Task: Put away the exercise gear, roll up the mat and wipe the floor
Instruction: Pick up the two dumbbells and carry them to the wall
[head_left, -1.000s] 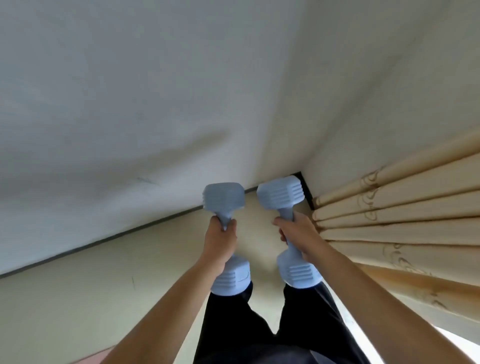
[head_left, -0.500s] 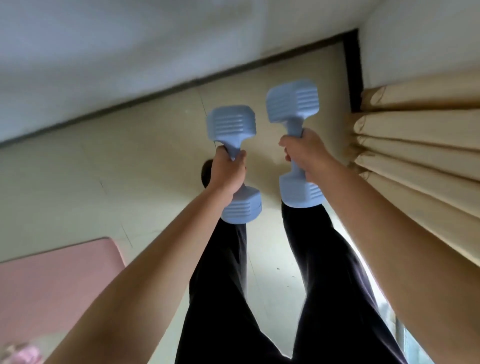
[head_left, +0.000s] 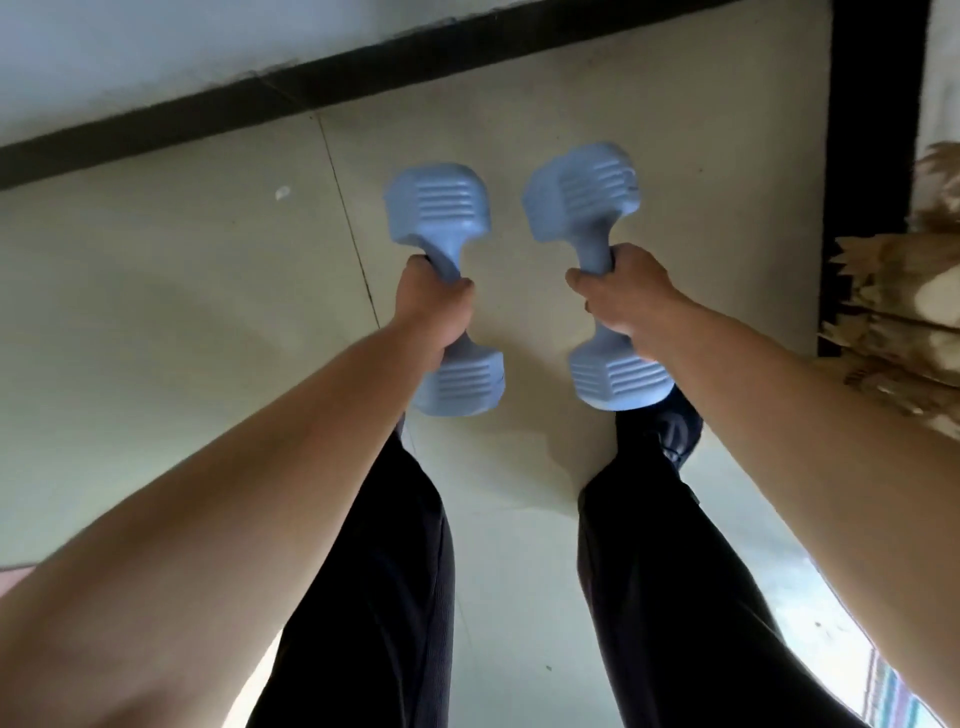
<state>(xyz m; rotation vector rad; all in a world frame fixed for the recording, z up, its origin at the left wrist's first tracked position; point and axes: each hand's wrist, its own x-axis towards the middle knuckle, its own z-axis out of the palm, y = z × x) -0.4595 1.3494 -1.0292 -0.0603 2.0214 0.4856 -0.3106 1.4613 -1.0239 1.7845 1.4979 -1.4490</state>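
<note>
Two light blue dumbbells with ribbed heads hang over the cream tiled floor (head_left: 171, 291), near a room corner. My left hand (head_left: 434, 309) is closed around the handle of the left dumbbell (head_left: 439, 202). The right dumbbell (head_left: 582, 195) is gripped at its handle by my right hand (head_left: 626, 301). Both dumbbells point away from me, side by side and apart. Each handle is mostly hidden inside a fist. A sliver of the pink mat (head_left: 8, 574) shows at the left edge.
A black skirting strip (head_left: 218, 101) runs along the white wall ahead, and another black strip (head_left: 872, 156) runs down the right side. Tan curtain folds (head_left: 904, 322) bunch at the right. My legs in black trousers (head_left: 384, 587) stand below the dumbbells.
My view has tilted down from the wall to the floor. Both hands have lowered the dumbbells toward the floor near the corner, still gripping them.
</note>
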